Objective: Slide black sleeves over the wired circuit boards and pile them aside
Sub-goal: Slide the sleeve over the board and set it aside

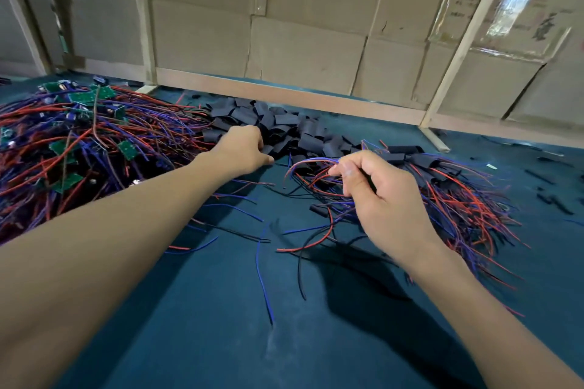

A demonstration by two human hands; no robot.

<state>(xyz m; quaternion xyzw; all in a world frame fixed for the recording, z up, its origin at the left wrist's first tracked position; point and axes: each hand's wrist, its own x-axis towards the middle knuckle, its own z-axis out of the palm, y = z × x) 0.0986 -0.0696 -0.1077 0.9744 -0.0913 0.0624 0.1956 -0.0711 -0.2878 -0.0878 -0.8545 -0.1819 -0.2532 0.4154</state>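
A heap of green circuit boards with red and blue wires lies at the far left of the blue table. Behind the middle sits a pile of flat black sleeves. My left hand reaches into the near edge of that pile, fingers curled among the sleeves; what they hold is hidden. My right hand pinches a bundle of red and blue wires that arcs to the left. On the right lies a pile of sleeved boards with their wires fanned toward me.
Loose wire ends lie scattered on the blue table surface between my arms. Small black offcuts dot the far right. A cardboard wall with wooden framing closes off the back of the table.
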